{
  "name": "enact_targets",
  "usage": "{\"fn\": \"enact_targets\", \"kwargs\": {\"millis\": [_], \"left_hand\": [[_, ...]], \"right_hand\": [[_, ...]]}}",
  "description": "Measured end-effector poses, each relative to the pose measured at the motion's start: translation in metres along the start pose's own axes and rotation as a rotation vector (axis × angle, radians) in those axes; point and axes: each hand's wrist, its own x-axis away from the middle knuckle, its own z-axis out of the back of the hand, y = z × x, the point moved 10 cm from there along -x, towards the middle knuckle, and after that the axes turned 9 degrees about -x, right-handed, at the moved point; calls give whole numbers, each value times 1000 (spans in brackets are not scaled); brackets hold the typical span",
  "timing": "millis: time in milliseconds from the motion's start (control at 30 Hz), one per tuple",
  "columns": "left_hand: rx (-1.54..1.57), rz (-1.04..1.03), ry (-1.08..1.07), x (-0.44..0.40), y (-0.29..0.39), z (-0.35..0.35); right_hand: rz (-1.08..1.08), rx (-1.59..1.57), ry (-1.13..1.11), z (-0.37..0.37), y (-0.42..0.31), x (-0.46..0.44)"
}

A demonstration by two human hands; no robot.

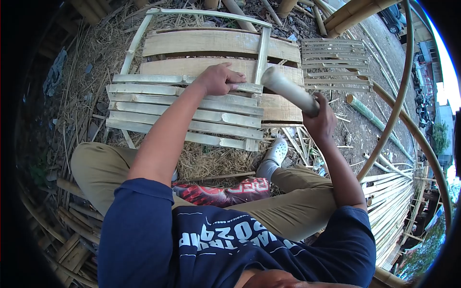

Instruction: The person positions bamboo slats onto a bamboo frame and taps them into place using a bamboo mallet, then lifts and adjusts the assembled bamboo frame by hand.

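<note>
My left hand [222, 79] rests on the top slat of a bamboo slat panel, its fingers pinched together near the slat's right end. Whatever lies between those fingertips is too small to make out. In my right hand [321, 120] is a thick, pale club [290, 90], raised with its blunt end close to the panel's right upright strip [262, 53]. Several split bamboo slats [192, 115] run side by side across the lower part of the panel. Beneath the frame lie wide wooden boards [211, 44].
A second slatted bamboo panel [336, 62] lies at the right of the boards. Long bamboo strips [391, 206] are piled on the right, near a green bamboo pole [379, 126]. A curved pole [401, 91] arches over that side. Straw and scraps [211, 161] cover the ground by my shoe [275, 156].
</note>
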Motion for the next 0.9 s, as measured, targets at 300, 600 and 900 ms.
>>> {"fn": "enact_targets", "kwargs": {"millis": [300,600,900], "left_hand": [[16,-19,23,0,-3,-2],[-40,10,26,-2,-6,-3],[-22,-23,9,-2,0,-1]], "right_hand": [[27,125,-96,-9,-10,4],[49,119,-184,-18,5,2],[-226,126,-383,-40,29,7]]}}
